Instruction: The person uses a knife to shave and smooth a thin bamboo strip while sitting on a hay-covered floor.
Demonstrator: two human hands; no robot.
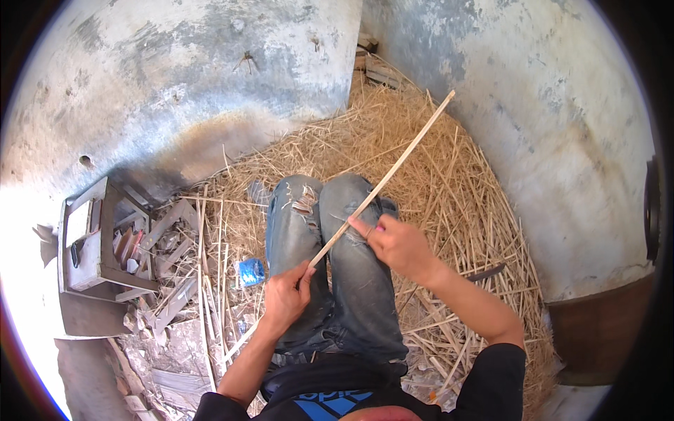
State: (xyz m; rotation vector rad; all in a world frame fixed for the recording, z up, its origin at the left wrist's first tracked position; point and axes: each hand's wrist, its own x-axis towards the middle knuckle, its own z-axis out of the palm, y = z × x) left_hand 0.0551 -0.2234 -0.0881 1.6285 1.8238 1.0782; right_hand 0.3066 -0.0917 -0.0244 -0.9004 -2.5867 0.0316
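Observation:
A long, pale bamboo strip [402, 163] slants over my knees, its far end up and to the right above the shavings. My left hand [286, 295] is closed round its near part, above my left thigh. Higher along the strip, my right hand [394, 245] pinches it over my right knee, the other fingers curled in. A small pink spot shows at those curled fingers; what it is I cannot make out. Beyond my left hand, a pale length emerges beside the left forearm, and I cannot tell whether it belongs to the same strip.
Shavings and thin strips [449, 203] heap up ahead and to the right. A dark, narrow, curved object [486, 272] lies on them near my right forearm. On the left are a worn wooden cabinet [105, 238], scrap wood [172, 302] and a blue packet [250, 271]. Stained walls [547, 126] enclose the spot.

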